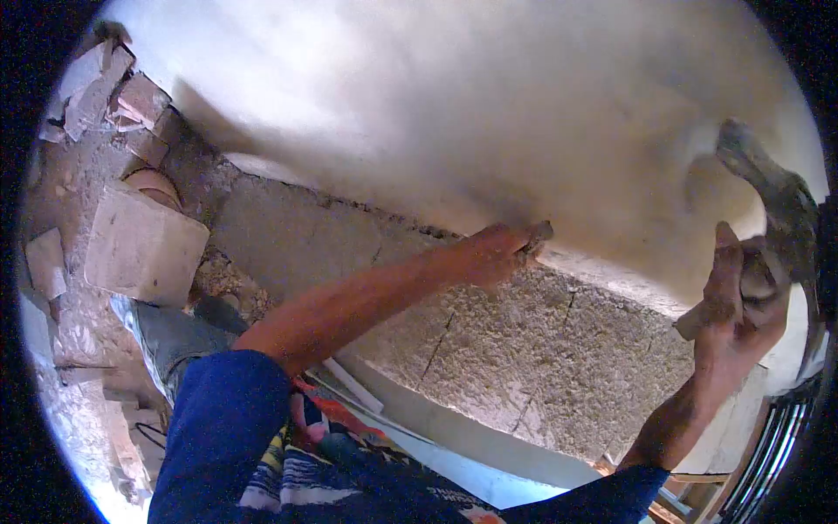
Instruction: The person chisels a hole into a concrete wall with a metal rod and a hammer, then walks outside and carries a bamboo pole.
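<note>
Two hands: one left hand at center, one right hand at right. Two blue sleeves, bottom. One small object in the left hand. One large pale block, left. Broken pieces, upper left, too jumbled to count.

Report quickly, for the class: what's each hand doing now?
Left hand: closed on a small grey object, kind unclear.
Right hand: fingers curled around a brownish object, kind unclear.

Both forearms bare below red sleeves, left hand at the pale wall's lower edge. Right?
No, the sleeves are blue, not red; the head view shows it. Rest holds: both forearms bare below them, left hand at the pale wall's lower edge.
</note>
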The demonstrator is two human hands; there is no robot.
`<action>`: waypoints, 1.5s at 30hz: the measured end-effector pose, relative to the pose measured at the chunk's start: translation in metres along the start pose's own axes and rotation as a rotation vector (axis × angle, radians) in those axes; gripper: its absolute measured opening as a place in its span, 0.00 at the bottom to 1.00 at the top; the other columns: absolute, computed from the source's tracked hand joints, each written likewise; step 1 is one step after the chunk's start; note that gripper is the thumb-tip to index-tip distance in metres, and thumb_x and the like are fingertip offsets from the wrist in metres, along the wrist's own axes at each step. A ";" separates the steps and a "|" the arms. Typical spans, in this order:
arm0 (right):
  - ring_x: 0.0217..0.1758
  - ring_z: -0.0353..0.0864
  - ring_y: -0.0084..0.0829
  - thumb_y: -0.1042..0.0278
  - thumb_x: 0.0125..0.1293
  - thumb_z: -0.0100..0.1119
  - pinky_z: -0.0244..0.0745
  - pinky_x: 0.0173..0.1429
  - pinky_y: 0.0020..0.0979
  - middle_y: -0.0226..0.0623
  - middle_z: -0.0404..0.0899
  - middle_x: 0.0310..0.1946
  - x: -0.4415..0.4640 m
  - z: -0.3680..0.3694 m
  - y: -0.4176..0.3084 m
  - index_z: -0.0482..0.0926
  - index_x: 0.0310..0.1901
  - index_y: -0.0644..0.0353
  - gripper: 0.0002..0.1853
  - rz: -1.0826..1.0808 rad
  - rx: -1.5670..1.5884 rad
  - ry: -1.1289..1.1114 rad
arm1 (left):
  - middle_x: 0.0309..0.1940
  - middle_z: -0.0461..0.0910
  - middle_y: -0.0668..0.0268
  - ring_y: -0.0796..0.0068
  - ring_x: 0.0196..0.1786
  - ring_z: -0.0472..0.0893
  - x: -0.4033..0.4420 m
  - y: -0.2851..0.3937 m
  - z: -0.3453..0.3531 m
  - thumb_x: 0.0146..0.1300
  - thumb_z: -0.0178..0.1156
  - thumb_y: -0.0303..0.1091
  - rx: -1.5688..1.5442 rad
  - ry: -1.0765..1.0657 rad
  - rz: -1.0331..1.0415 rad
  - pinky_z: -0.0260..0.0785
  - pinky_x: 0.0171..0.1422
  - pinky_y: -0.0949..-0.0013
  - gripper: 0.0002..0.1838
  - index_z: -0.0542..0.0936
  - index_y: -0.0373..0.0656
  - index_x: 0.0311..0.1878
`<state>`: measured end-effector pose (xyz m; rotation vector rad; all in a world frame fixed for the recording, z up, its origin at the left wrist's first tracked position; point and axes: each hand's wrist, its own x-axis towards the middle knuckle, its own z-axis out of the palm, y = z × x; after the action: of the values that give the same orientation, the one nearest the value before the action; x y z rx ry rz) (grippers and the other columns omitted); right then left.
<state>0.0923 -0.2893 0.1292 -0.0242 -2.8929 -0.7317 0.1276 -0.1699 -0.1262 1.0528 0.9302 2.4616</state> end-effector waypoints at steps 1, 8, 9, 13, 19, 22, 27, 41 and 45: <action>0.27 0.72 0.23 0.70 0.60 0.56 0.61 0.28 0.22 0.32 0.78 0.26 -0.010 0.003 0.013 0.76 0.31 0.62 0.05 -0.137 -0.119 -0.049 | 0.30 0.75 0.52 0.56 0.28 0.77 -0.001 0.004 -0.006 0.64 0.48 0.36 -0.168 -0.087 -0.186 0.68 0.35 0.53 0.14 0.69 0.42 0.50; 0.37 0.78 0.38 0.70 0.60 0.58 0.71 0.47 0.35 0.41 0.80 0.35 -0.044 0.045 0.068 0.78 0.38 0.64 0.08 -0.371 -0.461 -0.515 | 0.25 0.76 0.56 0.60 0.26 0.75 -0.005 -0.093 0.065 0.63 0.49 0.41 0.307 0.302 0.331 0.68 0.33 0.57 0.12 0.73 0.42 0.42; 0.37 0.78 0.38 0.70 0.60 0.58 0.71 0.47 0.35 0.41 0.80 0.35 -0.043 0.040 0.053 0.78 0.38 0.64 0.08 -0.357 -0.446 -0.542 | 0.26 0.77 0.57 0.61 0.28 0.76 -0.016 -0.069 0.044 0.63 0.49 0.43 0.092 0.136 0.008 0.69 0.34 0.58 0.14 0.74 0.42 0.41; 0.40 0.77 0.28 0.71 0.60 0.60 0.70 0.48 0.29 0.38 0.80 0.39 -0.050 0.025 0.036 0.76 0.42 0.66 0.10 0.221 -0.264 -0.195 | 0.29 0.78 0.58 0.66 0.30 0.77 -0.031 -0.074 0.021 0.62 0.51 0.42 -0.049 0.059 -0.077 0.69 0.37 0.62 0.13 0.76 0.41 0.39; 0.39 0.73 0.22 0.75 0.60 0.59 0.69 0.45 0.23 0.33 0.78 0.35 -0.050 0.029 0.062 0.76 0.42 0.69 0.10 -0.026 -0.131 -0.103 | 0.29 0.79 0.61 0.69 0.33 0.79 -0.036 -0.034 -0.011 0.59 0.54 0.33 -0.289 0.047 -0.156 0.70 0.40 0.64 0.07 0.74 0.40 0.36; 0.38 0.73 0.21 0.75 0.60 0.59 0.68 0.44 0.22 0.33 0.78 0.35 -0.046 0.027 0.060 0.76 0.41 0.70 0.09 0.074 -0.165 -0.103 | 0.30 0.79 0.62 0.70 0.35 0.79 -0.040 -0.043 -0.015 0.58 0.54 0.32 -0.349 0.136 -0.138 0.70 0.42 0.65 0.07 0.74 0.40 0.37; 0.39 0.73 0.22 0.77 0.59 0.59 0.69 0.46 0.24 0.34 0.78 0.37 -0.041 0.035 0.047 0.76 0.43 0.68 0.10 -0.032 -0.324 -0.090 | 0.33 0.79 0.62 0.70 0.39 0.79 -0.043 -0.041 -0.040 0.57 0.54 0.28 -0.400 0.177 -0.047 0.69 0.47 0.65 0.06 0.72 0.40 0.38; 0.43 0.74 0.26 0.79 0.59 0.56 0.69 0.49 0.26 0.35 0.77 0.42 -0.024 0.058 0.044 0.72 0.48 0.65 0.14 -0.006 -0.319 -0.306 | 0.33 0.78 0.63 0.71 0.43 0.78 -0.041 -0.052 -0.039 0.54 0.53 0.26 -0.640 0.104 -0.086 0.68 0.48 0.65 0.07 0.71 0.41 0.37; 0.44 0.74 0.26 0.78 0.58 0.57 0.69 0.48 0.26 0.36 0.78 0.42 -0.018 0.065 0.042 0.73 0.47 0.64 0.13 -0.321 -0.397 -0.317 | 0.31 0.77 0.65 0.73 0.41 0.78 -0.036 -0.053 -0.036 0.57 0.52 0.27 -0.633 0.105 -0.081 0.69 0.46 0.66 0.03 0.71 0.41 0.35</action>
<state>0.1028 -0.2214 0.0896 0.3109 -3.0195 -1.4726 0.1273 -0.1650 -0.1999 0.6535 0.1694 2.4912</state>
